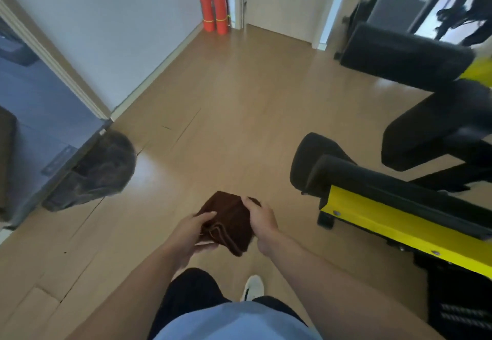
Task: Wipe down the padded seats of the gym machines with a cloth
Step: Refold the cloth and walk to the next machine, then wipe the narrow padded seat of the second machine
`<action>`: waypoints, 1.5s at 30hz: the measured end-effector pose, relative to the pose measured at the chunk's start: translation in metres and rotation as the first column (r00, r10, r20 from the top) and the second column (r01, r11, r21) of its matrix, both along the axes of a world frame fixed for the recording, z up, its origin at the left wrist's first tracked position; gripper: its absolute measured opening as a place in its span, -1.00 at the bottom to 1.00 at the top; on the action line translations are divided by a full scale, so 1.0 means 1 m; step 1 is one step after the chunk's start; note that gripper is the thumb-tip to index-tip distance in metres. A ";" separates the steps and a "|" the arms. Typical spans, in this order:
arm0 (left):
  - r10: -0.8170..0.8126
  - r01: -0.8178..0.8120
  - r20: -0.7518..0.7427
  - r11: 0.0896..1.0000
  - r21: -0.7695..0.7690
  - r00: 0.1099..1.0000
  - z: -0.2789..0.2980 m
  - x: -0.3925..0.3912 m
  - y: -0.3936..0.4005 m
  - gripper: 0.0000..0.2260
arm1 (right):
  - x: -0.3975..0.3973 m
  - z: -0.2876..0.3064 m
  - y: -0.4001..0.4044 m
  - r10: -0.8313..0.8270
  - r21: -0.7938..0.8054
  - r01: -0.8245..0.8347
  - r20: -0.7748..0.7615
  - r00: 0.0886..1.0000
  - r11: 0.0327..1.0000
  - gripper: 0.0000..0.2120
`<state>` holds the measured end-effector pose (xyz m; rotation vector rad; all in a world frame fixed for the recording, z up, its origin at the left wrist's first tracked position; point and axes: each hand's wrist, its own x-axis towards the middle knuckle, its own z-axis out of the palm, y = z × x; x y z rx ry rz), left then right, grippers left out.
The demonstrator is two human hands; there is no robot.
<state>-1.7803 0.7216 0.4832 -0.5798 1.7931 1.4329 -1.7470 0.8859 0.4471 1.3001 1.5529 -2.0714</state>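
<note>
Both hands, left hand [190,229] and right hand [259,218], are gripping the folded brown cloth [226,222] at lower centre; the nearest padded seat [332,166] is lying to the right, closer to the right hand.

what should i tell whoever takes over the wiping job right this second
Left hand: holds the folded brown cloth from below.
Right hand: grips the cloth's far right edge.
Black padded seats of the yellow-framed machine are to the right, not touched.
Done: cloth is in hand, held over the floor.
Left: step to the machine and wipe each pad.
</note>
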 end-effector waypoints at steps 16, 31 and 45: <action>-0.765 0.767 -0.099 0.641 -0.017 0.636 -0.062 -0.302 0.200 -0.66 | -0.176 -0.055 0.110 -0.702 0.229 0.672 0.079 0.708 0.704 -0.84; -0.968 0.927 -0.114 -0.177 -0.332 -0.226 -0.160 -0.349 0.386 -0.57 | -0.222 -0.171 0.206 -0.913 0.556 0.730 0.323 0.251 0.397 -0.43; -0.203 0.344 -0.278 -0.561 -0.753 -0.939 -0.296 -0.351 0.431 -0.45 | -0.271 -0.296 0.225 -0.739 0.853 0.085 0.391 0.549 0.515 -0.48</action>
